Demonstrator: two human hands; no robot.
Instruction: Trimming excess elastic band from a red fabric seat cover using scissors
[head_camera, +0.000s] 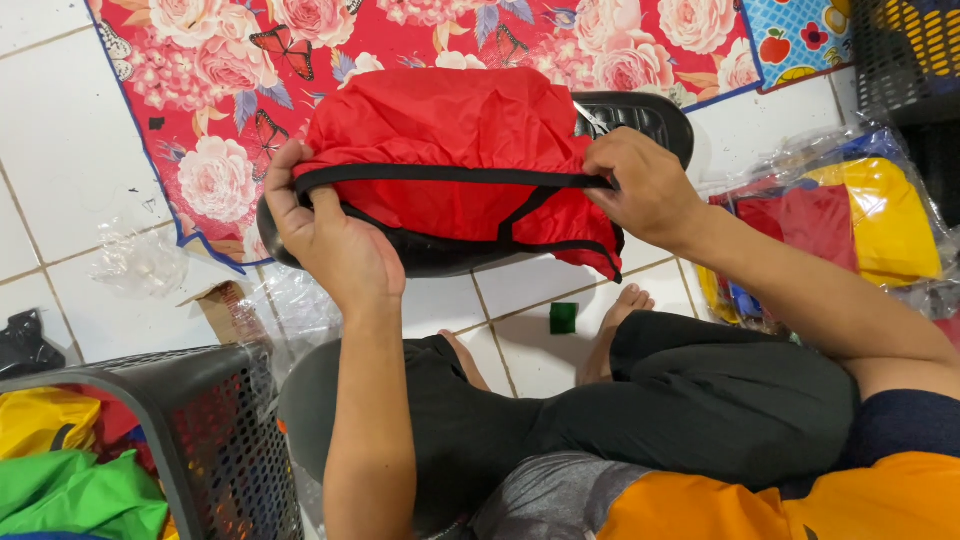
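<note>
Your crossed legs (640, 400) in dark trousers sit closest, down on the white tile floor (60, 170). Just past your knees, both your hands hold a red cloth bag (450, 130) with a black strap (450, 178) along its edge. It rests on a black plastic stool (640, 115), and a flowery red mat (230, 60) lies behind it.

Your left hand (335, 245) has its fingers curled tight around the left end of the strap. Your right hand (650, 185) pinches the right end, fingers closed on strap and cloth together. The strap looks pulled straight between them.

To do this well, I think you should keep both hands level, so the edge stays flat and the red cloth does not bunch up. Hold the strap firm but do not yank it, since the thin cloth could slip off the stool. Smooth the puffy top down before you fold it.

A black basket (210, 440) with green and yellow cloth sits by your left elbow. Wrapped red and yellow bags (850, 215) lie near your right arm. One small green block (563, 318) sits between your feet.
</note>
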